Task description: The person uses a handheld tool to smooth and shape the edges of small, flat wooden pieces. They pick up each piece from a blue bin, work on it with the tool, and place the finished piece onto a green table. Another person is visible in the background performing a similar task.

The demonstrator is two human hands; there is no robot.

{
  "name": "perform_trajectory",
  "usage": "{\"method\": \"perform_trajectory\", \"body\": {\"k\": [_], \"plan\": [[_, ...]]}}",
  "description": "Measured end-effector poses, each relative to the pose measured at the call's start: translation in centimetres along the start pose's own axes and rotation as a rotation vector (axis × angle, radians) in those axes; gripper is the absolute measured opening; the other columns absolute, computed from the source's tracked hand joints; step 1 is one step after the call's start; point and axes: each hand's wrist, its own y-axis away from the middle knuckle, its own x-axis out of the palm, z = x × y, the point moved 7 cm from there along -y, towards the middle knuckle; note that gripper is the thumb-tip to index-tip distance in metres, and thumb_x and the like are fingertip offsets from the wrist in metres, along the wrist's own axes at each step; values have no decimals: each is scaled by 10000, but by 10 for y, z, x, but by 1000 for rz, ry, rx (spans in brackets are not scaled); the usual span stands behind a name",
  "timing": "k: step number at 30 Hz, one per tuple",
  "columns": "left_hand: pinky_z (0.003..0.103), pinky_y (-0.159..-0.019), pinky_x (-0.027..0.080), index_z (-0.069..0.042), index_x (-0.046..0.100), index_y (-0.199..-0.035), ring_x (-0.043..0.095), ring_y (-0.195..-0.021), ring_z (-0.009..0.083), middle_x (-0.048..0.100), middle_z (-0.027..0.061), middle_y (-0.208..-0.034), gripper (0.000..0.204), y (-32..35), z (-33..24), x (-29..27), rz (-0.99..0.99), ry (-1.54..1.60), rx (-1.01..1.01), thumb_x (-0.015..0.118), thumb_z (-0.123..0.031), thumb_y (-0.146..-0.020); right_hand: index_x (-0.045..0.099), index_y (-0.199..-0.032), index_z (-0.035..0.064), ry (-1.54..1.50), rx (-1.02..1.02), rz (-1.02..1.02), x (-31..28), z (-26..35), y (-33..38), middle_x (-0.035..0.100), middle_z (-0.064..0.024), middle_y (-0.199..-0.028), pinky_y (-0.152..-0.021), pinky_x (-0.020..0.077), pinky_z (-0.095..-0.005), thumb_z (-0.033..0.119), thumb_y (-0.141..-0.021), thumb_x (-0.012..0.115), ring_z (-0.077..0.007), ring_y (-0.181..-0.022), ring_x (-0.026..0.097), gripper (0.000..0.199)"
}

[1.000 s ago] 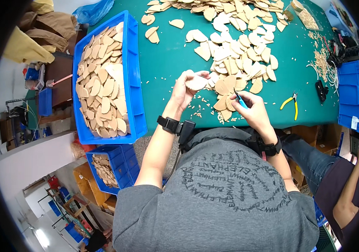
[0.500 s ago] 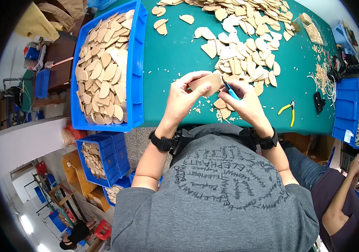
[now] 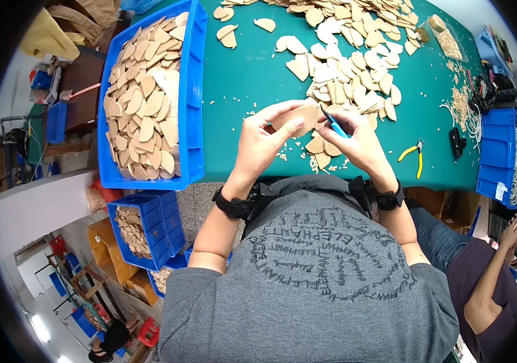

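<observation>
My left hand (image 3: 257, 144) is closed on a flat tan half-round piece (image 3: 308, 117), thumb on its face and fingers behind. In my right hand (image 3: 362, 144) is a pair of blue-handled nippers (image 3: 336, 127). Their dark jaws reach to the right edge of the piece; whether they touch it I cannot tell. Just beyond my hands lies a loose heap of similar tan pieces (image 3: 355, 78). A few more pieces (image 3: 318, 145) lie between my hands on the green table (image 3: 240, 78), among small pale scraps.
A blue crate (image 3: 193, 121) full of tan pieces stands at the left. Yellow-handled nippers (image 3: 419, 158), a black object (image 3: 457, 143), scraps (image 3: 461, 100) and a clear container (image 3: 448, 43) lie at the right. Another person (image 3: 482, 284) sits at lower right; stacked blue crates (image 3: 165, 227) stand at lower left.
The view has shifted slightly, so the table things sit a little further left. My hands keep the same holds, with the nippers still at the edge of the piece.
</observation>
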Motion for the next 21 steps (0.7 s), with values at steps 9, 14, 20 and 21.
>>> {"method": "perform_trajectory", "body": {"k": [9, 14, 20, 21], "plan": [[232, -736, 511, -22, 659, -1110, 620, -889, 98, 680, 68, -1034, 295, 1, 2, -2, -26, -65, 15, 682, -89, -824, 656, -989, 19, 23, 59, 53, 1, -3, -1, 645, -33, -818, -660, 461, -241, 201, -801, 672, -77, -721, 550, 263], [230, -721, 511, -30, 663, -1106, 621, -877, 96, 680, 64, -1031, 288, 2, 2, -3, -37, -98, 2, 678, -89, -825, 653, -999, 12, 3, 53, 58, 3, -8, -2, 635, -28, -826, -688, 454, -235, 185, -807, 673, -75, -749, 549, 260], [206, -712, 498, -23, 657, -1114, 610, -871, 87, 667, 54, -1030, 296, 3, 1, -2, -31, -108, 9, 696, -102, -832, 669, -969, 22, -10, 38, 51, 4, -13, -3, 616, -2, -737, -589, 425, -219, 200, -802, 676, -51, -650, 504, 244], [218, -715, 503, -33, 662, -1108, 617, -867, 93, 673, 59, -1023, 289, 3, 1, -2, -38, -126, 12, 688, -100, -829, 672, -961, 23, 4, 46, 55, 4, -14, -3, 609, 4, -722, -577, 418, -217, 201, -802, 677, -47, -639, 497, 239]]}}
